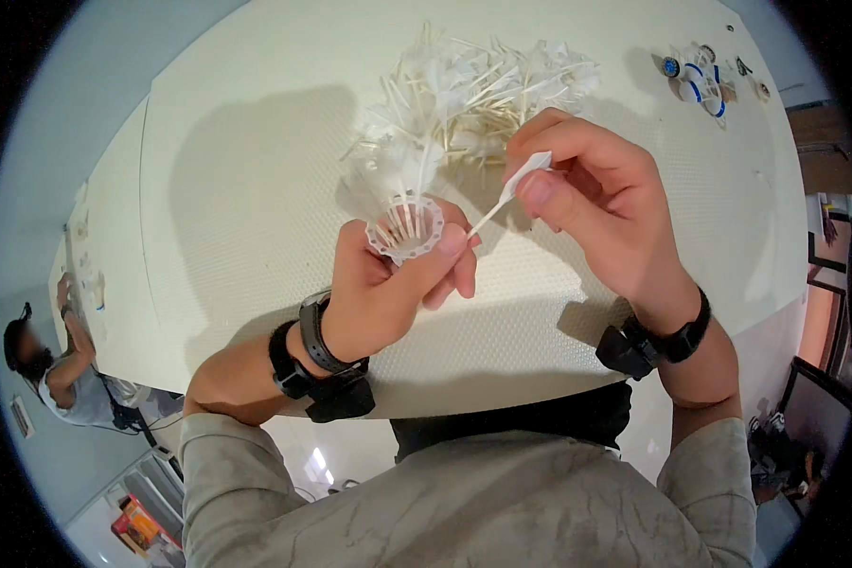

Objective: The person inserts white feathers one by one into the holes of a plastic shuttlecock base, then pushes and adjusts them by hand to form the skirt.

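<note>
My left hand (393,289) is closed round a white scalloped ring (437,225) with small holes along its rim. Several white feathers (369,180) stand out from the ring's far side, and their pale quills (405,222) show inside it. Between the thumb and fingers of my right hand (606,194) is a single white feather (528,172). Its quill slants down to the left, and the tip ends by my left thumb, beside the ring. Just beyond both hands lies a loose heap of white feathers (492,85) with pale quills. My left palm hides the ring's underside.
Textured white matting covers the table (256,170). At the far right lie several small rolls and rings (699,80), some edged in blue. Another person (62,374) sits at the table's far left end. The table's near edge (483,402) runs close to my body.
</note>
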The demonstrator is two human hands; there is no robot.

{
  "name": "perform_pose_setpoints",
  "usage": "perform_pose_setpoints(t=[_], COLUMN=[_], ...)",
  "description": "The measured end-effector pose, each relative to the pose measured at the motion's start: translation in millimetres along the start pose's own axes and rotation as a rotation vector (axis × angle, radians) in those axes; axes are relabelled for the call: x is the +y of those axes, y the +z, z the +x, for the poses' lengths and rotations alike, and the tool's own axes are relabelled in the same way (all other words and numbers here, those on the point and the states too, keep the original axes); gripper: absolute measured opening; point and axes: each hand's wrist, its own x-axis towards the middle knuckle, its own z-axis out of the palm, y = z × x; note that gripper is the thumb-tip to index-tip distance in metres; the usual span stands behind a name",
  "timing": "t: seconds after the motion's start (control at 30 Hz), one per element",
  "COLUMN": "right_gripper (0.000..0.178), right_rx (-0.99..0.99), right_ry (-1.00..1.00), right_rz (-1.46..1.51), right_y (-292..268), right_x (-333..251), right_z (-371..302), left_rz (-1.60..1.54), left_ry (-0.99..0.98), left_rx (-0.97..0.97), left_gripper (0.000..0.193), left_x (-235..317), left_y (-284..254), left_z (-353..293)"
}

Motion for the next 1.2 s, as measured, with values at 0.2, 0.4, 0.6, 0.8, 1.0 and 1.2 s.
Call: perform_pose_setpoints(t=[0.2, 0.4, 0.6, 0.8, 1.0, 1.2], right_gripper=[0.015, 0.014, 0.005, 0.007, 0.010, 0.009], right_rx=[0.010, 0.091, 0.201, 0.245, 0.195, 0.136], right_ry=[0.017, -0.018, -0.168, -0.196, -0.242, -0.277], right_rz=[0.034, -0.181, -0.341, -0.388, -0.478, -0.533], right_y=[6, 4, 4, 5, 9, 7], right_x=[-3, -5, -11, -18, -16, -19], right_z=[4, 0, -4, -11, -8, -6], left_rz=[0.044, 0.176, 0.433, 0.460, 0.507, 0.482], left_ry=[-0.013, -0.027, 0.216, 0.318, 0.329, 0.390], left_rx=[0.014, 0.106, 0.090, 0.033, -0.040, -0.018], left_gripper=[0.018, 0.012, 0.019, 0.027, 0.033, 0.035], left_x=[-2, -5, -15, -22, -21, -28], left_y=[0, 1, -1, 3, -1, 1], left_z=[2, 2, 3, 3, 4, 3])
